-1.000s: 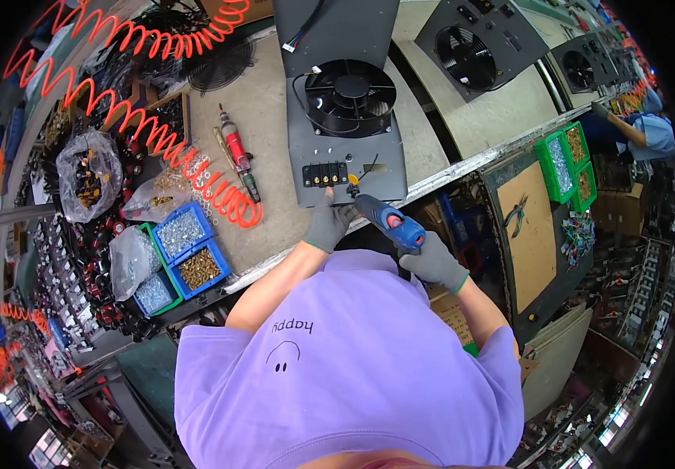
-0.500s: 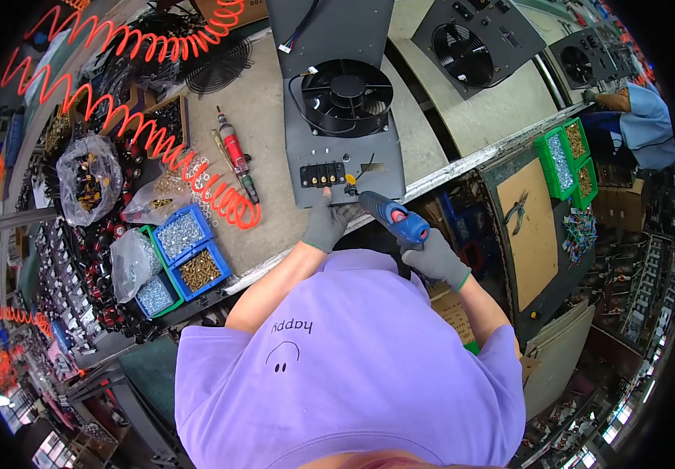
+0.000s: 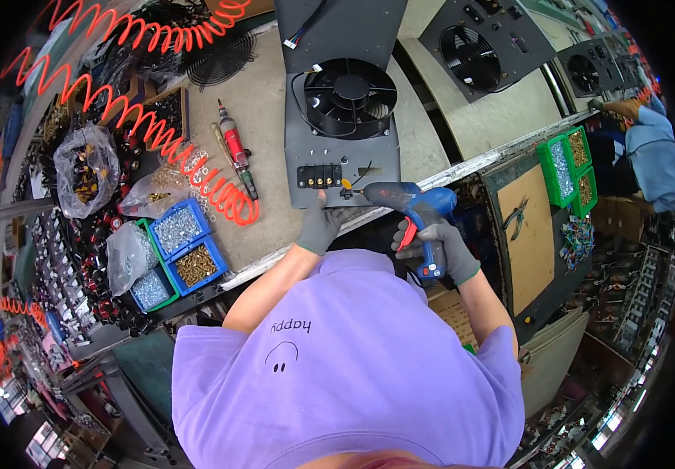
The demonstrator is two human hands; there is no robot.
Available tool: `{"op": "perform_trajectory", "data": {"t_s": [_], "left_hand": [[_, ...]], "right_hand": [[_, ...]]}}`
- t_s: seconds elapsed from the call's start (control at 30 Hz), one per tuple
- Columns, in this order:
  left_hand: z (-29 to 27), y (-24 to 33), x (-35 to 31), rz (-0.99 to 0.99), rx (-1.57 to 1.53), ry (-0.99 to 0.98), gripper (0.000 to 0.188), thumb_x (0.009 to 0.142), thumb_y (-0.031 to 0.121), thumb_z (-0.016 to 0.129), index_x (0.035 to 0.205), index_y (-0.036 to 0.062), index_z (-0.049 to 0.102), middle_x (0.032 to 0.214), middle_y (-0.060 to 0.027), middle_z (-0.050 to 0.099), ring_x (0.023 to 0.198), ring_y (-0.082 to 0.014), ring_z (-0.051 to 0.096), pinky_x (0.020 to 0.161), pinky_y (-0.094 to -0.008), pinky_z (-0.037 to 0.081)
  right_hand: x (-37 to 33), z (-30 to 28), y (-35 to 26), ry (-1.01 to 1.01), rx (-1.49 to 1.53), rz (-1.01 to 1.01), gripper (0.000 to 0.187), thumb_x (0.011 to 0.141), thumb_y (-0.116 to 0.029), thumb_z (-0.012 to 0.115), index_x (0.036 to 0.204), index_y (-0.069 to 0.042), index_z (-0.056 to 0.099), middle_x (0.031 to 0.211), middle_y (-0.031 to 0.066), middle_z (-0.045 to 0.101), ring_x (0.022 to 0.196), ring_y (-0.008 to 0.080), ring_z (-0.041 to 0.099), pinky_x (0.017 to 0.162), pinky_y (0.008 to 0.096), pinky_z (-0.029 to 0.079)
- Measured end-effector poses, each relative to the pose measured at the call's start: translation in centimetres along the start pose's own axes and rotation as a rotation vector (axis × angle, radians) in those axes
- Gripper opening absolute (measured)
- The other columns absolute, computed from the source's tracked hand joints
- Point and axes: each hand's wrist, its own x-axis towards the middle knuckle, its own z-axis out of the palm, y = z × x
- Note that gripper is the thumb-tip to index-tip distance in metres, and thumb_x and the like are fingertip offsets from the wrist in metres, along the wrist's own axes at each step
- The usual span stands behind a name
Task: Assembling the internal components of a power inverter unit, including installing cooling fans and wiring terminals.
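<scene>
A dark grey bent metal panel [image 3: 300, 144] lies on the bench, carrying a black fan [image 3: 351, 90] and a black terminal block [image 3: 319, 177] near its front edge. My left hand [image 3: 322, 225], in a grey glove, grips that edge, thumb on top just below the block. In my gloved right hand [image 3: 453, 248] is a blue glue gun [image 3: 404, 197] with a red trigger, its handle pointing down toward me. The nozzle reaches left to a small black part with a yellow piece [image 3: 346, 186], right of the block. Whether it touches is too small to tell.
A red screwdriver [image 3: 234, 147] on a coiled orange hose lies left of the panel. Blue bins [image 3: 189, 244] of screws stand further left, green bins [image 3: 560, 176] at right. Pliers [image 3: 517, 217] rest on a brown board. Another fan panel [image 3: 502, 47] is behind; a person's sleeve [image 3: 652, 148] shows far right.
My right hand has swung the glue gun from pointing back toward me to lying sideways, with its handle and red trigger now showing. My left hand stays at the panel's edge.
</scene>
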Motion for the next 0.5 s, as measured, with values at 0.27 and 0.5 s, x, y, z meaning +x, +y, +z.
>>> {"op": "perform_trajectory", "data": {"t_s": [0.27,0.5], "left_hand": [[-1.5,1.6,-1.0,-0.052,0.054,0.069,0.038,0.098,0.03,0.036,0.124,0.0029,0.037,0.124,-0.0174,0.047,0.11,-0.0321,0.052,0.092,-0.0526,0.045],[-2.2,1.6,-0.7,0.01,0.099,-0.048,0.039,0.098,0.027,0.036,0.128,0.0023,0.033,0.128,-0.0171,0.044,0.113,-0.0339,0.05,0.094,-0.0525,0.044]], "right_hand": [[6.0,-2.2,-6.0,-0.208,-0.222,0.177,0.042,0.069,-0.013,0.053,0.106,0.007,0.052,0.091,0.0199,0.061,0.082,0.0307,0.064,0.071,0.0375,0.056],[13.4,-1.1,-10.5,-0.407,-0.673,0.36,0.039,0.07,-0.022,0.05,0.097,0.005,0.057,0.086,0.018,0.062,0.078,0.0266,0.063,0.067,0.0382,0.054]]}}
